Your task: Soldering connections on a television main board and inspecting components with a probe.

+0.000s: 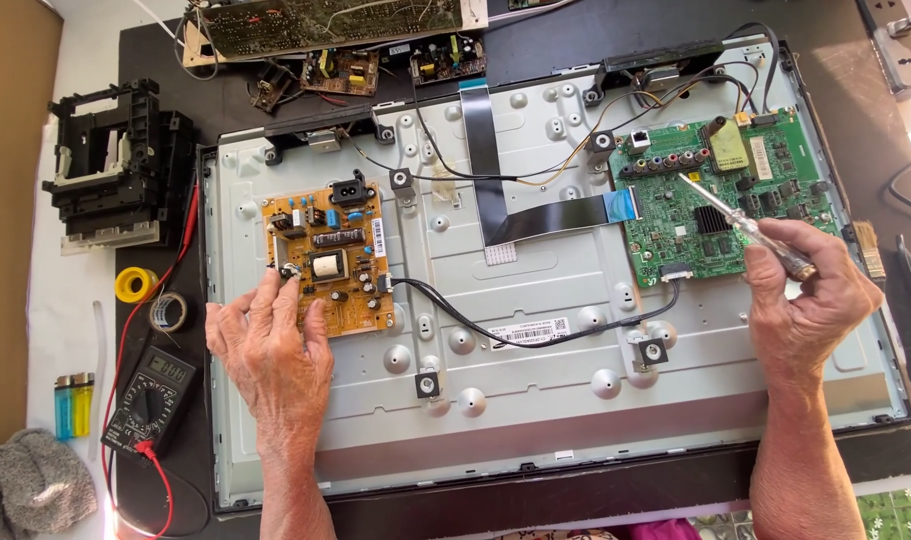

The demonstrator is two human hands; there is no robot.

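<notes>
Across the dark workbench (566, 25) lay an opened television's grey metal back panel (536, 330). At far left I saw a multimeter (148, 398) beside tape rolls (154, 298). My left hand (271, 350) rested open, fingertips touching the orange power board (331, 255). My right hand (806, 300) gripped a screwdriver (746, 225), its tip over the green main board (726, 200).

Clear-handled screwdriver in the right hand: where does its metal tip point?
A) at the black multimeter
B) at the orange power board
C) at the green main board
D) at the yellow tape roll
C: the right hand holds the clear-handled screwdriver with its tip over the green main board, while the left hand rests on the orange power board.
</notes>
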